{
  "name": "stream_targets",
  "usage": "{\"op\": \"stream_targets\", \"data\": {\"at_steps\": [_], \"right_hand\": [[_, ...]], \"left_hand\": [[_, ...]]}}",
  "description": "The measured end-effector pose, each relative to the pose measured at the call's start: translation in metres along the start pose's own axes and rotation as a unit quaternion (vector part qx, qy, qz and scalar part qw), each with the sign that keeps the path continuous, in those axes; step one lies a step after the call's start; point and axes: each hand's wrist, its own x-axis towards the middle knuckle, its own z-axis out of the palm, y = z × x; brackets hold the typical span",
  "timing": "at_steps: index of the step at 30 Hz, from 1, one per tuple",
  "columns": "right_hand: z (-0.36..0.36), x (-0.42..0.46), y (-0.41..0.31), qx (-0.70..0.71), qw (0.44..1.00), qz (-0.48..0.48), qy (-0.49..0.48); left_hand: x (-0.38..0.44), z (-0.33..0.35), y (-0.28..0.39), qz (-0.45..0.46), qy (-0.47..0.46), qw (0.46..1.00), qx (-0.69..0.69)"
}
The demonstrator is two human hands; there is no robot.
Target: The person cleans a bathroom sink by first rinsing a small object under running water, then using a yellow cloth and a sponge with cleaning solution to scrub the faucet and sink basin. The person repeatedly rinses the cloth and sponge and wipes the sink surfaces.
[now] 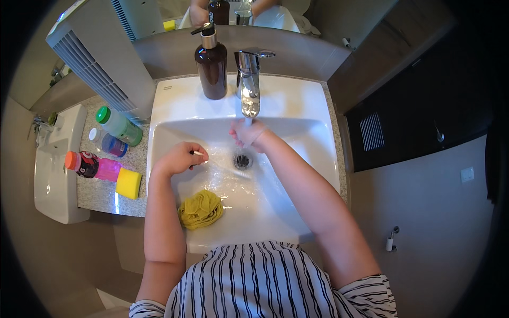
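Observation:
My left hand [183, 158] is over the left part of the white washbasin [254, 228], its fingers closed around a slim white brush [240, 173]. The brush's far end slants down towards the basin floor, below the metal drain [242, 160]. Under the spout of the chrome faucet [250, 93], my right hand [250, 133] is in the running water with its fingers curled. Whether anything is inside those fingers is hidden. A crumpled yellow-green cloth [201, 209] lies in the basin near its front left, beside my left forearm.
A brown pump bottle [212, 71] stands on the basin's back ledge. On the granite counter [133, 207] at left are a green-capped bottle [121, 128], a small blue-liquid bottle [109, 143], a pink-liquid bottle [97, 166] and a yellow sponge [128, 183]. Behind them rises a grey tower appliance [103, 55].

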Motion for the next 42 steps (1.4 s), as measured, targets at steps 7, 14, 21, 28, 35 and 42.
{"op": "stream_targets", "data": {"at_steps": [7,14,21,28,35,42], "right_hand": [[-0.033,-0.077,0.005,0.055,0.993,-0.005,-0.101],[-0.061,-0.174,0.046,-0.125,0.945,0.183,-0.241],[-0.012,-0.142,0.148,0.099,0.875,0.24,-0.409],[0.033,-0.068,0.108,0.235,0.93,0.02,-0.283],[0.009,-0.026,0.037,-0.09,0.995,-0.022,-0.026],[-0.001,-0.057,-0.015,0.137,0.978,0.034,-0.152]], "left_hand": [[0.017,0.022,-0.005,0.034,0.07,0.997,-0.027],[0.012,0.016,-0.002,0.027,0.09,0.995,-0.03],[0.012,0.01,-0.001,0.037,0.113,0.993,-0.012],[0.009,0.002,-0.014,0.021,0.141,0.989,0.033],[-0.011,-0.013,-0.005,0.076,0.197,0.977,0.034],[0.018,0.02,-0.006,0.028,0.085,0.995,-0.042]]}}
